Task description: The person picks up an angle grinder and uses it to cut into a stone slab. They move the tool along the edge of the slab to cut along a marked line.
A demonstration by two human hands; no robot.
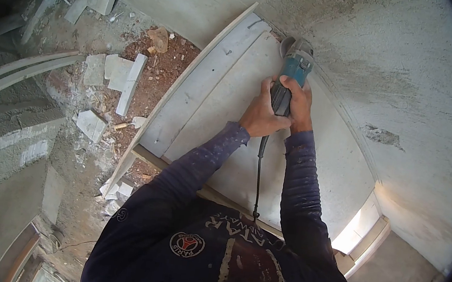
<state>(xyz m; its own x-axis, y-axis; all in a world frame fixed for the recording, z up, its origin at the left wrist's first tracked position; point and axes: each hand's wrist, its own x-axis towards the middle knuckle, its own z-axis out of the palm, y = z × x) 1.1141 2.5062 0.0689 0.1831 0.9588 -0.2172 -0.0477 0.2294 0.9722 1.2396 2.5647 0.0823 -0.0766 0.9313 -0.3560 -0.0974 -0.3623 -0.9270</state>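
Both hands are wrapped round a teal and black angle grinder, its head pointing away from me toward the wall corner. My left hand grips the dark rear body from the left side. On the right side, my right hand closes on the same body, thumb on top. The round disc shows at the head's left, close to the edge of a pale slab; whether it touches cannot be made out. A black power cord runs from the grinder back toward my chest.
A rough plastered wall rises on the right, along the slab's curved edge. A thin raised board edge borders the slab's left. Far below lie broken tile pieces, reddish rubble and a curved stair edge.
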